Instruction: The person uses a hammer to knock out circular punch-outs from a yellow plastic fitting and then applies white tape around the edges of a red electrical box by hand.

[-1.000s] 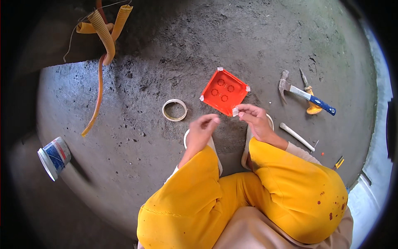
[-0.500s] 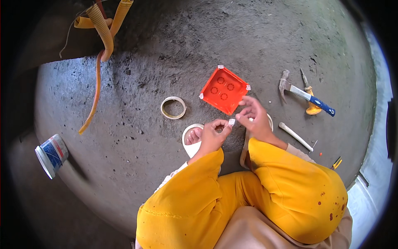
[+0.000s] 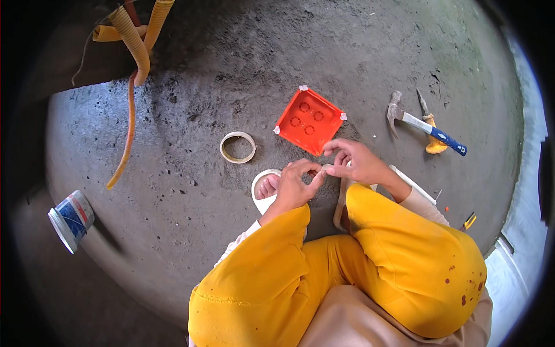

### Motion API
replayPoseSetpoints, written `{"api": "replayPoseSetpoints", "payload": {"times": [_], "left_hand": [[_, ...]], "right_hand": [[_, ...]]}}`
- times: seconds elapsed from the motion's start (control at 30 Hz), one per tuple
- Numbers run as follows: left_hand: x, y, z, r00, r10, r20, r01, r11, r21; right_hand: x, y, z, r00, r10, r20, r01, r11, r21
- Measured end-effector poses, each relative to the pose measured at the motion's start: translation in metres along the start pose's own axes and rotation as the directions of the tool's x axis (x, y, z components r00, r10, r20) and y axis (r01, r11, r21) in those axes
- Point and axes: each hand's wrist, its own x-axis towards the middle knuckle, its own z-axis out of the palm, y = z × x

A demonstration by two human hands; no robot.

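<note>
My left hand (image 3: 298, 186) and my right hand (image 3: 361, 168) meet just below a square orange plastic box (image 3: 312, 121), their fingertips pinching a small pale piece of tape (image 3: 326, 169) that is partly hidden by them. Small pale tape tabs sit on the box's top, left and right corners. A roll of tape (image 3: 237, 159) lies flat on the rough grey floor, left of the box.
A hammer (image 3: 424, 126) lies over a yellow-handled tool (image 3: 436, 146) at right, near a white pipe (image 3: 424, 192) and yellow cutter (image 3: 469, 221). A tipped bucket (image 3: 74, 218) lies left. Yellow corrugated conduits (image 3: 134, 49) and an orange tube rise upper left. My sandalled feet are below the box.
My right hand has drawn back from the box's near corner and my left hand has moved right; both now meet at the small tape piece, which is no longer at that corner.
</note>
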Motion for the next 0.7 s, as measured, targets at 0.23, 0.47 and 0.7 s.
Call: {"api": "replayPoseSetpoints", "payload": {"times": [0.23, 0.47, 0.7], "left_hand": [[0.002, -0.001, -0.002, 0.996, 0.055, 0.07, -0.057, 0.998, 0.033], [0.025, -0.015, 0.004, 0.89, 0.439, -0.123, -0.328, 0.803, 0.497], [0.03, -0.04, 0.002, 0.794, 0.607, -0.02, -0.487, 0.656, 0.577]], "right_hand": [[0.002, 0.009, -0.004, 0.98, -0.165, 0.116, 0.188, 0.955, -0.231], [0.008, 0.008, -0.004, 0.953, -0.178, -0.247, 0.131, 0.972, -0.195], [0.006, 0.001, -0.006, 0.959, 0.017, -0.282, -0.017, 1.0, 0.001]]}}
